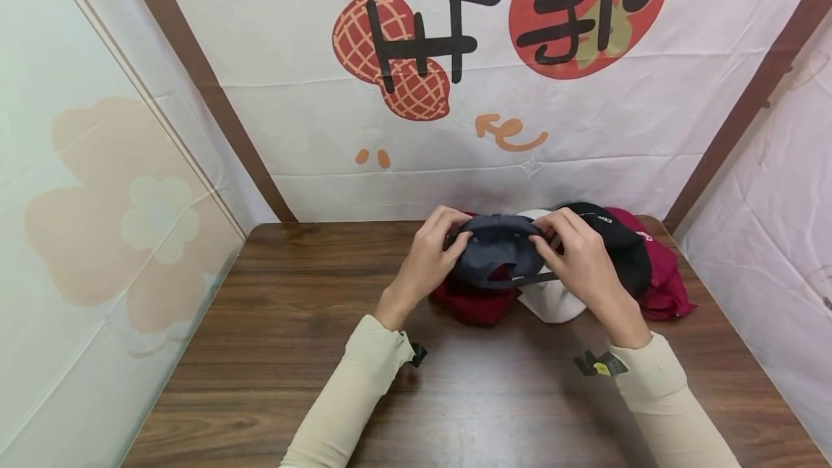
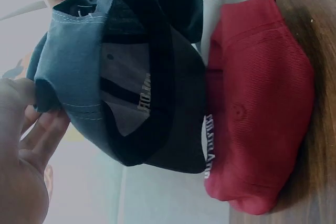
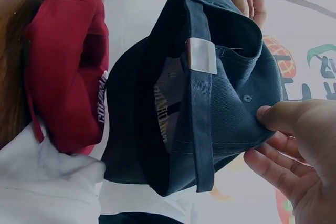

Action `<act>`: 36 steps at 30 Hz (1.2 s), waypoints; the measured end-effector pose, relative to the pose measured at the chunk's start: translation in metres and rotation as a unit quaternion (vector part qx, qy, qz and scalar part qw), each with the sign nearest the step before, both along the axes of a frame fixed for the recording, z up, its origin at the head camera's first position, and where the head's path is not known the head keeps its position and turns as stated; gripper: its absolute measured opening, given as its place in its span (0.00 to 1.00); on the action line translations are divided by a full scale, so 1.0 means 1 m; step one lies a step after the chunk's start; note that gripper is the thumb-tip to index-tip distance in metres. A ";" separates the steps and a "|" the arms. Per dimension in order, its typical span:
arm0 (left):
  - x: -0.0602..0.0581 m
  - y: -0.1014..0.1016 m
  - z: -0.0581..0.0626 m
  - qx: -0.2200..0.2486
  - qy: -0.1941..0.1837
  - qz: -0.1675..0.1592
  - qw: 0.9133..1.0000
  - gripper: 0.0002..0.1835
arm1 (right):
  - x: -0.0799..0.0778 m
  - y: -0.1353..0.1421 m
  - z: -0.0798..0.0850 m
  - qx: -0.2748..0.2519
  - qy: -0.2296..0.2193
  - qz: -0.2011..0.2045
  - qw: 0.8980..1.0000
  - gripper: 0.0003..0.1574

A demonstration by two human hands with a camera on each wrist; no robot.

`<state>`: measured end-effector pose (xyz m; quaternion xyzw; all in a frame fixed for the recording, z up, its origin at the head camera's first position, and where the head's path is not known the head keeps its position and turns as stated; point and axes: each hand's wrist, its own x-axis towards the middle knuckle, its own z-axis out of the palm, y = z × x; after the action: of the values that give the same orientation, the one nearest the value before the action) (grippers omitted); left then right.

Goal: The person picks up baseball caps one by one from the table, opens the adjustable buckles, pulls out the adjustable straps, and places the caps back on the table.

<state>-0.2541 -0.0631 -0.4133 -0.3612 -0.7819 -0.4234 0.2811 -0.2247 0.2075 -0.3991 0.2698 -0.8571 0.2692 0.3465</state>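
A dark navy baseball cap (image 1: 495, 245) is held up between both hands, above the other caps at the back of the table. My left hand (image 1: 429, 255) pinches the crown at one side, thumb on the near face and fingers behind. On the opposite side my right hand (image 1: 578, 251) pinches the crown the same way. The cap's back strap with a metal buckle (image 3: 202, 56) shows in the right wrist view. Its opening faces down, and pale lettering shows inside. Just below it sits a red cap (image 2: 262, 103) with white lettering.
Right of the red cap lie a white cap (image 1: 552, 302), a black cap (image 1: 627, 255) and a crimson cap (image 1: 669, 280), overlapping in a row. Behind the wooden table (image 1: 292, 352) hangs a printed cloth (image 1: 286, 121); more cloth hangs at both sides.
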 end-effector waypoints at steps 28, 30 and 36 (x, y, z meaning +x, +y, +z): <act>0.016 -0.010 0.023 0.032 0.046 0.009 0.998 0.09 | 0.017 -0.012 0.025 -0.064 0.057 0.046 0.995 0.17; 0.018 -0.010 0.024 0.034 0.049 0.006 0.998 0.09 | 0.018 -0.012 0.026 -0.058 0.059 0.046 0.995 0.16; 0.024 -0.012 0.030 0.043 0.054 0.001 0.998 0.08 | 0.022 -0.013 0.031 -0.060 0.078 0.056 0.994 0.15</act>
<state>-0.2305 -0.0747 -0.3837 -0.3696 -0.7470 -0.4366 0.3387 -0.2026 0.1942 -0.3680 0.3160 -0.7934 0.3175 0.4121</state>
